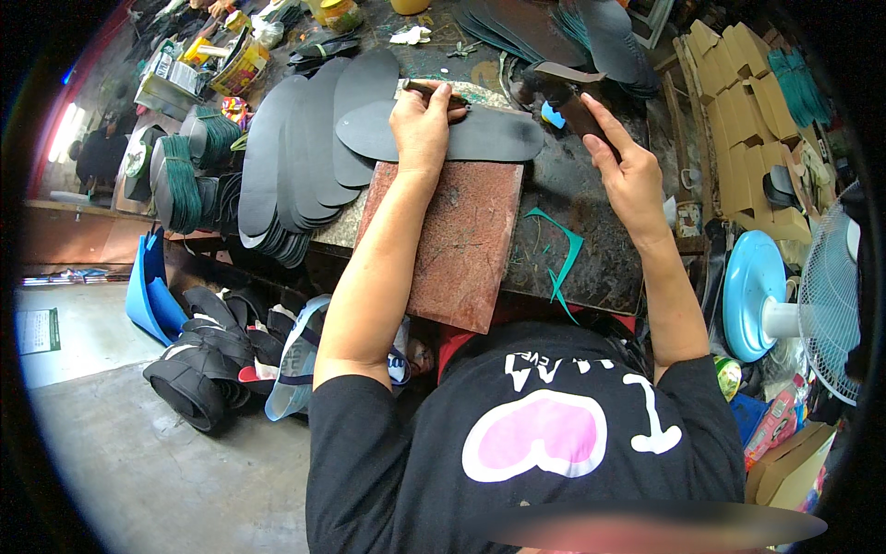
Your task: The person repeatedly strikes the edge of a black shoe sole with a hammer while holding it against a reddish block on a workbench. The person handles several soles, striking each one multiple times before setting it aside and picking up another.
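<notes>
My left hand [424,129] is closed on a dark, slim object [458,103], mostly hidden by the fingers. It rests over a dark grey sole-shaped sheet [503,135], which lies across the top of a reddish stone slab [466,235]. Farther right, my right hand [629,174] grips a dark, flat-handled tool [583,118] between thumb and fingers, its index finger stretched along it. The tool's far end blends into dark things on the table, so its kind is unclear. Left of my left hand, several similar grey soles [291,152] lie fanned in overlapping stacks.
Green scraps [568,258] lie on the dark table [604,263] near its front edge. Bundled soles [175,180] stand at the left, cardboard boxes [738,120] at the right. A fan [826,291] stands close to my right arm. Black padded pieces [198,369] hang lower left.
</notes>
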Available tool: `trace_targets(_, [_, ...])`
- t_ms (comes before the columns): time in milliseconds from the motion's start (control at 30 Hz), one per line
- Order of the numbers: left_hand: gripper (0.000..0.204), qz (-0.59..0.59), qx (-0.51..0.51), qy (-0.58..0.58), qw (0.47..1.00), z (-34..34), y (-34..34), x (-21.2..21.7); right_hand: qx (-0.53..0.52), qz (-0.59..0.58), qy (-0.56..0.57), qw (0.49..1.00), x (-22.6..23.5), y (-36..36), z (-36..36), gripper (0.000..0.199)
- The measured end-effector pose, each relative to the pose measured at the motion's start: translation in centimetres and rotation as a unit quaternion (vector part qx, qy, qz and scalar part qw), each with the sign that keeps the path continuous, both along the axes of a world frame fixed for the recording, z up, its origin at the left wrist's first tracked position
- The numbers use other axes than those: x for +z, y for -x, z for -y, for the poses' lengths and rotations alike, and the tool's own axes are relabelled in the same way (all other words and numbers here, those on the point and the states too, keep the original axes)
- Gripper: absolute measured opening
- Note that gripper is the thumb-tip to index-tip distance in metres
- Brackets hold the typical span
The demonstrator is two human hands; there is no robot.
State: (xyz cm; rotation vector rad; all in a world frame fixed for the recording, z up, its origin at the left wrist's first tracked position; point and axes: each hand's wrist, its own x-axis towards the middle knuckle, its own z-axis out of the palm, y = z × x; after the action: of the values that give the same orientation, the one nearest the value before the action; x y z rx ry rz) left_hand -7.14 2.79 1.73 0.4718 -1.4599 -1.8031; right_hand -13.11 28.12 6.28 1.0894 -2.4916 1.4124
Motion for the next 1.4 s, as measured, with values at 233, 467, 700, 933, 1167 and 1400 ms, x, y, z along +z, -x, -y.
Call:
trace_targets(233, [0.009,0.109,0.002,0.266,0.958,-0.6,-0.4,0.6,0.066,-0.045,0.158,0.984,4.4,-2.0,-0.8,0.042])
trace_targets(467, [0.013,0.134,0.064,0.516,0.844,-1.4,-0.4,1.1,0.037,-0.167,0.011,0.985,1.0,-1.4,0.8,0.041])
trace_targets(700, [0.009,0.041,-0.047,0.071,0.995,-0.5,0.2,-0.1,0.016,-0.025,0.06,0.998,1.4,-0.5,-0.9,0.041])
trace_targets(933, [0.014,0.088,0.008,0.466,0.88,-1.4,0.0,0.5,0.077,-0.109,0.155,0.979,3.8,-2.0,-0.9,0.042])
trace_targets(1167, [0.007,0.097,-0.01,0.101,0.99,-2.0,0.2,0.9,-0.016,-0.051,0.033,0.998,-0.4,-0.1,-0.3,0.04])
trace_targets(1400, [0.008,0.077,-0.051,0.197,0.976,-1.6,0.3,0.0,0.05,0.04,0.124,0.99,3.4,-1.2,-2.2,0.043])
